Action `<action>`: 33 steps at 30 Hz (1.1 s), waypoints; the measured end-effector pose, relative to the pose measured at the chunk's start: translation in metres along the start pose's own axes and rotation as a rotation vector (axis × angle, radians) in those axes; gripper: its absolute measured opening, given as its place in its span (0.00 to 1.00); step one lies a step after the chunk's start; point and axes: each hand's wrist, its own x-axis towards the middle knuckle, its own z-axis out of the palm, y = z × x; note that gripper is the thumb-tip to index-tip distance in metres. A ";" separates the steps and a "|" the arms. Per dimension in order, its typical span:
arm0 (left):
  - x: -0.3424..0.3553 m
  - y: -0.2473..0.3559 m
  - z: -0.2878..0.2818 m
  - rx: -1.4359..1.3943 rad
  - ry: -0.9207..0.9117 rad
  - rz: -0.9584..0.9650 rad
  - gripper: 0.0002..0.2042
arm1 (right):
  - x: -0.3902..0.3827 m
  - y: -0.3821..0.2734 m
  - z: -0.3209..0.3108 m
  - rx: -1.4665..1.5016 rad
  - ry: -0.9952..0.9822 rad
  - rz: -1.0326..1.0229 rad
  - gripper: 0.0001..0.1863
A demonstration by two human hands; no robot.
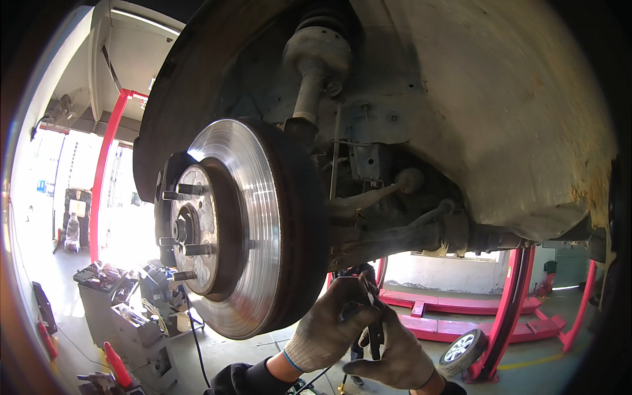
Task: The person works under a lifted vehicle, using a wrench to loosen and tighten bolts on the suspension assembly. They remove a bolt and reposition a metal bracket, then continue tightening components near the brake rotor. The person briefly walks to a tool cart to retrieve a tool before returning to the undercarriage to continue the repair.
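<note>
Both my hands wear pale knit gloves and meet low in front of me, just right of a bare brake disc (253, 263). My left hand (322, 326) is closed, its fingers curled against a narrow dark piece (374, 334) whose kind I cannot make out. From the other side my right hand (403, 352) grips the same piece, with the thumb sticking out below. Parts of the fingers are hidden. On the disc's left side is a rusty hub (197, 230) with several wheel studs, and a dark caliper (170, 172) sits at the disc's far edge.
Above the hands run a suspension arm (408, 234) and a strut (308, 92) inside the wheel arch (513, 99). A grey tool cart (125, 336) stands at lower left. Behind are red lift posts (517, 289) and a wheel (463, 350) on the floor. A black hose (195, 339) hangs below.
</note>
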 end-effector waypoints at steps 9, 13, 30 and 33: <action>-0.031 -0.019 0.001 -0.324 0.135 -0.122 0.27 | 0.062 -0.002 0.019 -0.495 0.567 -0.314 0.25; -0.079 -0.033 -0.005 -0.356 0.176 -0.287 0.24 | 0.088 0.011 0.015 -0.546 0.618 -0.456 0.29; -0.100 -0.029 -0.023 -0.383 0.215 -0.302 0.32 | 0.101 0.029 0.026 -0.369 0.857 -0.621 0.23; -0.100 -0.025 -0.024 -0.379 0.235 -0.301 0.31 | 0.103 0.032 0.030 -0.481 0.873 -0.690 0.20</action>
